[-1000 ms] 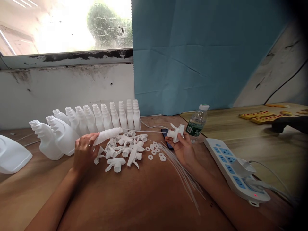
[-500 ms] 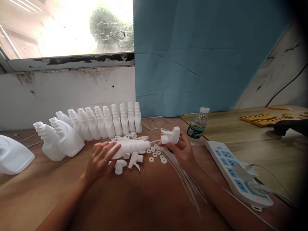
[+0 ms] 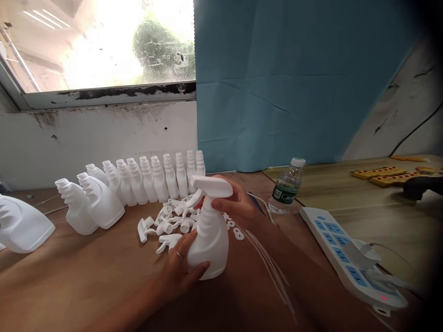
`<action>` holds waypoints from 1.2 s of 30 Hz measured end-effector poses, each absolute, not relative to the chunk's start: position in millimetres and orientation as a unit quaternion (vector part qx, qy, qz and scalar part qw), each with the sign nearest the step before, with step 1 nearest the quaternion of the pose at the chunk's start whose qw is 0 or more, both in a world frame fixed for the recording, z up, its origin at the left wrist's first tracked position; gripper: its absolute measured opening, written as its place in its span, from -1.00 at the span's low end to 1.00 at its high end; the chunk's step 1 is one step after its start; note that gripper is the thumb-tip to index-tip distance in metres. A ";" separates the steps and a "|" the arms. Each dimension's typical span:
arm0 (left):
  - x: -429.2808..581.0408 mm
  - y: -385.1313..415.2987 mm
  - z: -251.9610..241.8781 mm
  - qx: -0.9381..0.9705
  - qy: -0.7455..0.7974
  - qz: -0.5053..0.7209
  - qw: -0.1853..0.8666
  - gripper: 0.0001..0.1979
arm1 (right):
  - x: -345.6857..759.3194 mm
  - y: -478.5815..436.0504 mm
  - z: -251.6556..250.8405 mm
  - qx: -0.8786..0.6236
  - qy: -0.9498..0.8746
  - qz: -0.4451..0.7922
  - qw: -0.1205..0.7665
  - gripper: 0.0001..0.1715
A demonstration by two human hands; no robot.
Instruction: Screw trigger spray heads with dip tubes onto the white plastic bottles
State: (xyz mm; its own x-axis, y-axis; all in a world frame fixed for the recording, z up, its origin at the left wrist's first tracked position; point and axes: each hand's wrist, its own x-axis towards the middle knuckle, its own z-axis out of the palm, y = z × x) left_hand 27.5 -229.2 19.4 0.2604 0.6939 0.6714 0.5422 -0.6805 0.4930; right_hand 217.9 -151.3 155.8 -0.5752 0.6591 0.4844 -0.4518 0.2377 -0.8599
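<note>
A white spray bottle (image 3: pixel 212 244) stands upright in front of me, with my left hand (image 3: pixel 182 263) wrapped round its lower body. On its neck sits a white trigger sprayer head (image 3: pixel 216 186), its nozzle pointing left. My right hand (image 3: pixel 237 203) grips that head from the right side; whether the collar is threaded on, I cannot tell. Loose trigger sprayers (image 3: pixel 169 221) lie in a heap behind and left of the bottle. White ring washers (image 3: pixel 238 234) and thin clear tubes (image 3: pixel 266 258) lie to the right, partly hidden by my right hand and forearm.
Open white bottles (image 3: pixel 159 180) stand in a row along the wall, with larger-looking ones (image 3: pixel 24 223) at the left. A water bottle (image 3: pixel 287 186) and a power strip (image 3: pixel 349 258) with plugs and cables are at the right. Yellow pieces (image 3: pixel 384 175) lie farther off.
The bottle has gone from lying sideways to upright and moved right. The sprayer head, held apart before, now sits on its neck. The view has shifted slightly.
</note>
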 end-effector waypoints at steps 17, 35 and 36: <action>19.2 -208.2 107.9 0.716 0.286 0.630 0.092 -0.43 | 198.9 -160.3 137.7 -0.065 -0.632 0.665 0.393 -0.64; 19.1 -207.8 185.9 0.817 0.302 0.479 0.107 -0.86 | 191.7 -152.6 118.4 0.005 -0.604 0.712 0.357 -0.52; 19.4 -207.8 186.2 0.814 0.305 0.481 0.116 -0.84 | 191.1 -153.0 117.9 0.012 -0.597 0.720 0.354 -0.51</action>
